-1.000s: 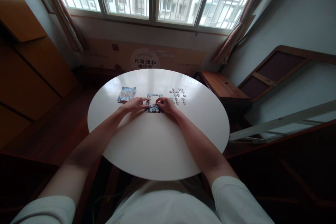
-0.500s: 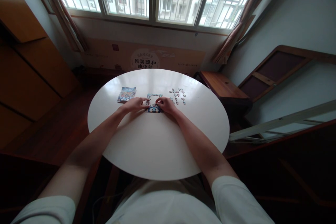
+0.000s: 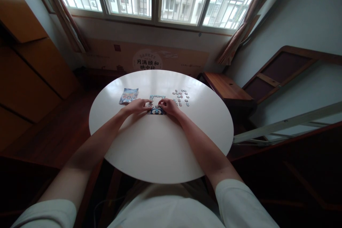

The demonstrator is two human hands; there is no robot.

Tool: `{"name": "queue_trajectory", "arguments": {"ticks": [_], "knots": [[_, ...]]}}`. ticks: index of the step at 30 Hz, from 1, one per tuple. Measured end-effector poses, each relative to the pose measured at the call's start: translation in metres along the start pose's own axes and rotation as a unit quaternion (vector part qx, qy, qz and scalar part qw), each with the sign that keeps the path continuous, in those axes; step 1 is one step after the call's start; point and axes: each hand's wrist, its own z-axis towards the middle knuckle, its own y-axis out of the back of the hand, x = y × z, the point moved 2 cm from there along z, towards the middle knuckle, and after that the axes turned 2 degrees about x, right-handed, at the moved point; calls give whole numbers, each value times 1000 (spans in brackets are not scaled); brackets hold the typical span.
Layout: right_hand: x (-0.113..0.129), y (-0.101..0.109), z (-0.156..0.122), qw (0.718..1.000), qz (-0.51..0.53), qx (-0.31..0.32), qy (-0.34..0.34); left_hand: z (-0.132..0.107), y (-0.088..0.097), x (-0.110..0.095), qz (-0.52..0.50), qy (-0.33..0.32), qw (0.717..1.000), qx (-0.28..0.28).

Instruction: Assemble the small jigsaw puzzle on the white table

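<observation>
A partly assembled jigsaw puzzle (image 3: 156, 111) lies on the white round table, its border joined around a bare middle and its near rows filled. My left hand (image 3: 138, 106) rests at the puzzle's left edge, thumb and index finger apart, holding nothing I can see. Over the right part of the puzzle, my right hand (image 3: 169, 107) has its fingertips pinched together on a small puzzle piece, mostly covered by the fingers. Several loose puzzle pieces (image 3: 180, 97) are spread to the right of the puzzle. A colourful printed packet (image 3: 129, 96) lies to the left, beyond my left hand.
The white round table (image 3: 157, 149) stands before me. Behind it, a printed cardboard panel (image 3: 181, 57) leans below the barred window. A wooden stool or low table (image 3: 227, 85) is at the right, near a leaning wooden frame (image 3: 280, 64). Wooden cabinets (image 3: 24, 78) stand left.
</observation>
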Motion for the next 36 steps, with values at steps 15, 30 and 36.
{"name": "queue_trajectory", "arguments": {"ticks": [15,30,36], "knots": [[1,0,0,1000,-7,4,-3,0,1,-2,1,-2,1000,-1],[0,0,0,1000,-5,2,-2,0,1,-2,2,-1,1000,0],[0,0,0,1000,-5,2,-1,1,0,0,-1,-2,1000,2]]}}
